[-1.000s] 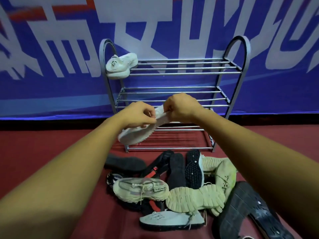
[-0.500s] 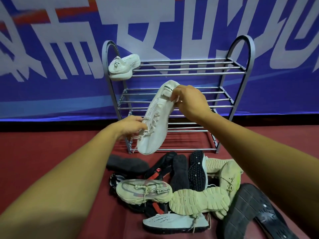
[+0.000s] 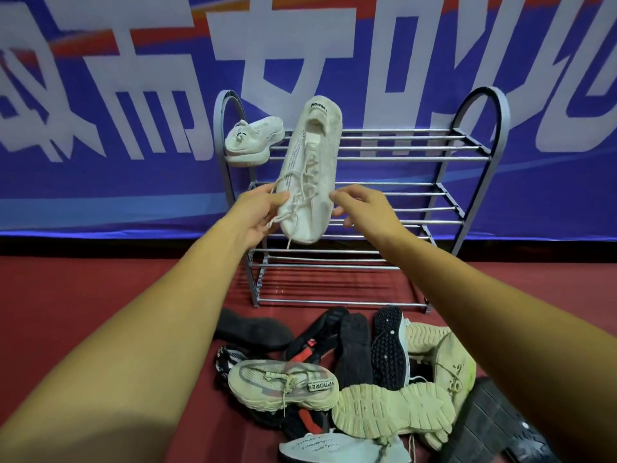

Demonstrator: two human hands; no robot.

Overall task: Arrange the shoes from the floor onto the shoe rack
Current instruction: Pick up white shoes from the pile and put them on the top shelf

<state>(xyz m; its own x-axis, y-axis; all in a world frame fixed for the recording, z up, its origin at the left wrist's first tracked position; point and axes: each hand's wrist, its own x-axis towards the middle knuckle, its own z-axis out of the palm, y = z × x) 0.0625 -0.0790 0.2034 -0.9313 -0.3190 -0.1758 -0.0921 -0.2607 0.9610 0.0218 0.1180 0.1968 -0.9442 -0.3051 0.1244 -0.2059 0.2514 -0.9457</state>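
Head view, single frame.

- White sneaker (image 3: 309, 175): held in air in front of shoe rack (image 3: 400, 148), approx. at the level of the top and middle tiers. Stands near-upright, heel end up, toe down, laces toward camera. Loose lace end hangs below the toe. Not resting on any tier.
- L hand (image 3: 262, 212): grips the toe end from the shoe's left side, thumb lying over the upper near the laces, other fingers curled behind/under.
- R hand (image 3: 362, 207): at the shoe's right edge, fingers (image 3: 344, 197) lightly bent, tips touching the side of the upper. Can't tell whether it's a real pinch or just contact.
- Rack: grey metal, 3 tiers of rails, arched end frames, stands on red floor (image 3: 100, 295) against blue banner (image 3: 100, 182) w/ large white characters.
- 2nd white shoe (image 3: 253, 142): on top tier, far left end, partly overhanging the end frame.
- Pile on floor just in front of rack, btwn the forearms: beige mesh sneaker (image 3: 283, 384) upright; beige shoe sole-up (image 3: 390, 409) beside it; black studded sole (image 3: 389, 345) on edge; several black shoes, overlapping; black slipper (image 3: 494, 426) at right, sole up; pale shoe (image 3: 334, 446) at bottom edge, partly cut off.
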